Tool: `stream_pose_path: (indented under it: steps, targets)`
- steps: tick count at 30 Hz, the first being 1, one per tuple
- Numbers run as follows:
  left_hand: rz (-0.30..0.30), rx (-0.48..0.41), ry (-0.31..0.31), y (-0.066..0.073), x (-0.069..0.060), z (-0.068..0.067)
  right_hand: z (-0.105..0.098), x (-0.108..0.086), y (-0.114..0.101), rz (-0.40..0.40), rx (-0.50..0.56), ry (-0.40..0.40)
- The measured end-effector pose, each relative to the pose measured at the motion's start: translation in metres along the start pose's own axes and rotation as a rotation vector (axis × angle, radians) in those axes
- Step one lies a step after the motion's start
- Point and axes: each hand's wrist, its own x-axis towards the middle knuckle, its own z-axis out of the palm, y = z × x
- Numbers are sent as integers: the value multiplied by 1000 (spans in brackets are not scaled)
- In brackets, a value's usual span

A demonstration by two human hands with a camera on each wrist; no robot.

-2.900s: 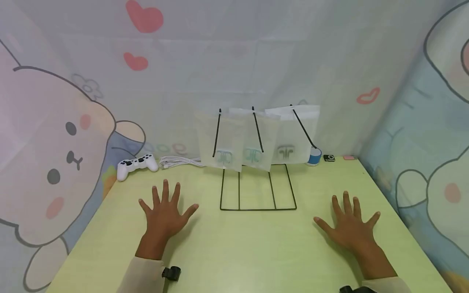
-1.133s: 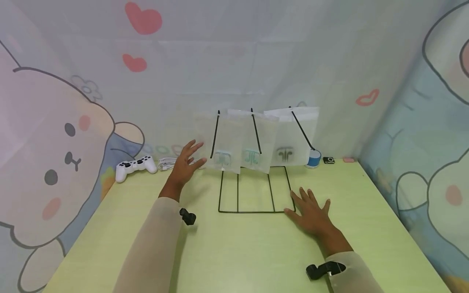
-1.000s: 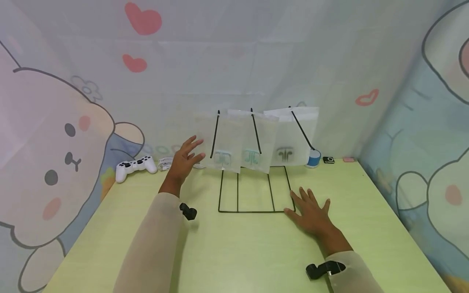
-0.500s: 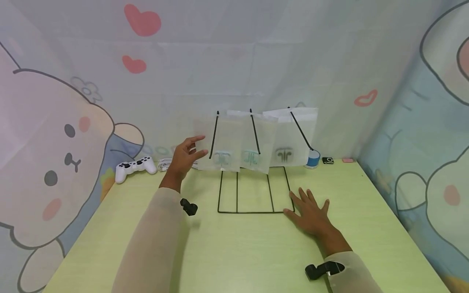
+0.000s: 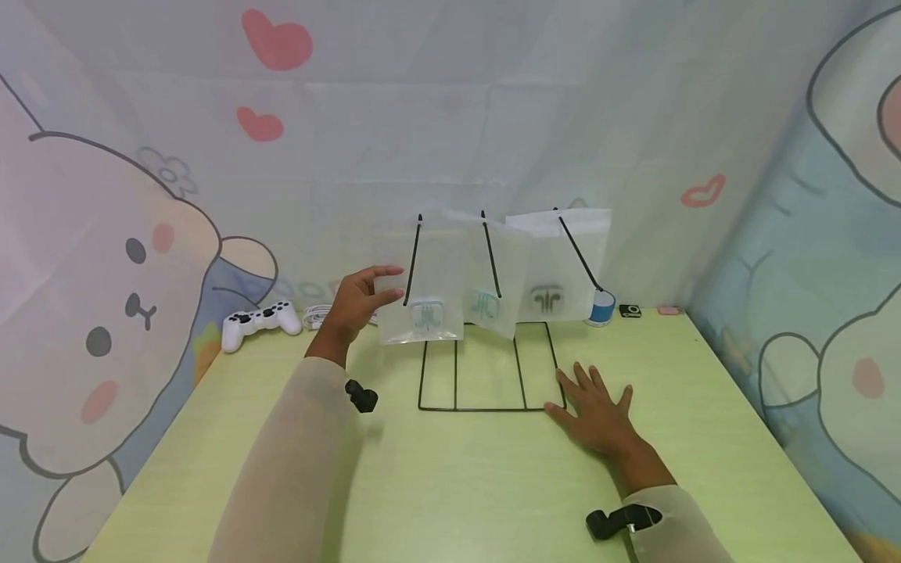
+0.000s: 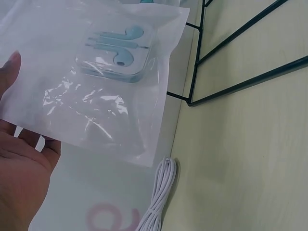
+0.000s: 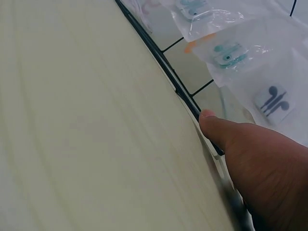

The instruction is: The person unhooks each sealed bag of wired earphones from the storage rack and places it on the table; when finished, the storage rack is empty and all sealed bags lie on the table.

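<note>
My left hand (image 5: 355, 301) pinches the left edge of a translucent plastic bag (image 5: 443, 266), its thumb on the front and its fingers behind. Inside the bag, a clear case (image 6: 115, 50) of light-blue wired earphones shows in the left wrist view. This bag hangs from the left prong of a black wire rack (image 5: 486, 409). Two similar bags hang beside it, the middle bag (image 5: 487, 303) with teal earphones and the right bag (image 5: 547, 297) with dark ones. My right hand (image 5: 598, 414), fingers spread, rests at the rack's front right corner, its thumb touching the wire.
Behind my left hand lie a white game controller (image 5: 260, 319) and a bundled white cable (image 6: 159, 197). Right of the rack stand a blue-and-white round container (image 5: 601, 307), a small black device (image 5: 629, 311) and a pink block (image 5: 669, 310). A printed curtain (image 5: 450, 117) encloses the table.
My left hand has left the table and taken hold of the left bag's edge, and the bag's lower end has swung forward. My right hand has moved left onto the rack corner.
</note>
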Motion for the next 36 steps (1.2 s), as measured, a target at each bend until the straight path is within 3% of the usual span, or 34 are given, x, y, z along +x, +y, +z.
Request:
stream_pose_path:
  steps: [9, 19, 31, 36]
  targets:
    - [17, -74, 16, -4, -4, -3, -1, -2, -3, 3, 0, -4]
    - [35, -35, 39, 3, -7, -12, -1, -2, -5, 6, 3, -9]
    - [78, 23, -19, 15, -14, -29, 0, -3, -4, 10, -1, -7]
    - [69, 65, -21, 20, -18, -35, 1, -1, -2, 6, -13, 1]
